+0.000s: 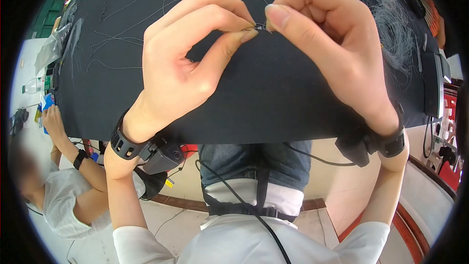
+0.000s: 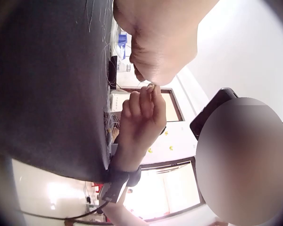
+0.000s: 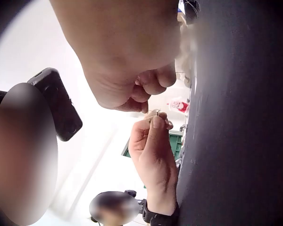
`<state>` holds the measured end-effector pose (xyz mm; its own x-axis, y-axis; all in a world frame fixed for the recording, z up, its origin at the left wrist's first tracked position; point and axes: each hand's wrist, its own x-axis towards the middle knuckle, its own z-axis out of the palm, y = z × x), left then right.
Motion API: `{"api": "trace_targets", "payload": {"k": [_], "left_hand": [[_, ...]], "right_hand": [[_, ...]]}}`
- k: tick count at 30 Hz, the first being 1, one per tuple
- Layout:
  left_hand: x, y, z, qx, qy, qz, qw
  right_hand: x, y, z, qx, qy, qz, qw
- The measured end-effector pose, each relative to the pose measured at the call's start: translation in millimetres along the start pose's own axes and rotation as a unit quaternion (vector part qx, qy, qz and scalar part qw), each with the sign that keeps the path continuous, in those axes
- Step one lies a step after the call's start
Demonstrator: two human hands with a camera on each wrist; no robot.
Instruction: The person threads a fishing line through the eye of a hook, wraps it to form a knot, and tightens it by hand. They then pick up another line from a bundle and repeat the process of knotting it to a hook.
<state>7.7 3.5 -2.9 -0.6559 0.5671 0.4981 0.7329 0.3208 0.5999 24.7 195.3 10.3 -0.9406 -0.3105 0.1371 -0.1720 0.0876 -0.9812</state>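
In the head view, the left hand pinches a tiny dark metallic piece between thumb and fingertips. Close on its right, the right hand has thumb and index finger pinched together at a thin clear line by that piece, its other fingers curled inward. The two sets of fingertips are a small gap apart above the black table. In the right wrist view the left hand holds the small piece upright at its thumb tip. The left wrist view shows the right hand with thumb and index together.
Loose clear strands lie on the black tabletop, with a large tangled bundle at the right. A dark device stands at the right edge. Another person's arm and a plastic bottle are at the left.
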Motion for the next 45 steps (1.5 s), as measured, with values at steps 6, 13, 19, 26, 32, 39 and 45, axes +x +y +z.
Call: {"api": "trace_targets", "payload": {"k": [6,13,19,26,32,39,45], "left_hand": [[2,1,0,-0.013,-0.015,0.060,0.998],[2,1,1,-0.026,-0.011,0.073,0.997],[1,0,-1,-0.029,0.004,0.057,0.998],[1,-7,3,-0.162,0.096,-0.076,0.979],[4,-25,-3,-0.405,0.110,-0.239,0.875],[5,-39,-4,-0.419,0.038,-0.315,0.851],[4,-46,-3,-0.421,0.026,-0.298,0.856]], "right_hand": [[6,-6,-10,0.077,-0.036,0.049,0.995],[5,-2,-6,0.010,-0.026,0.020,0.999],[11,-9,-13,-0.031,-0.023,0.030,0.999],[21,19,-20,-0.127,0.088,-0.067,0.986],[34,28,-48,0.015,0.066,0.097,0.993],[45,42,-70,0.236,0.093,0.084,0.964],[47,39,-80,0.311,0.131,0.020,0.941]]}}
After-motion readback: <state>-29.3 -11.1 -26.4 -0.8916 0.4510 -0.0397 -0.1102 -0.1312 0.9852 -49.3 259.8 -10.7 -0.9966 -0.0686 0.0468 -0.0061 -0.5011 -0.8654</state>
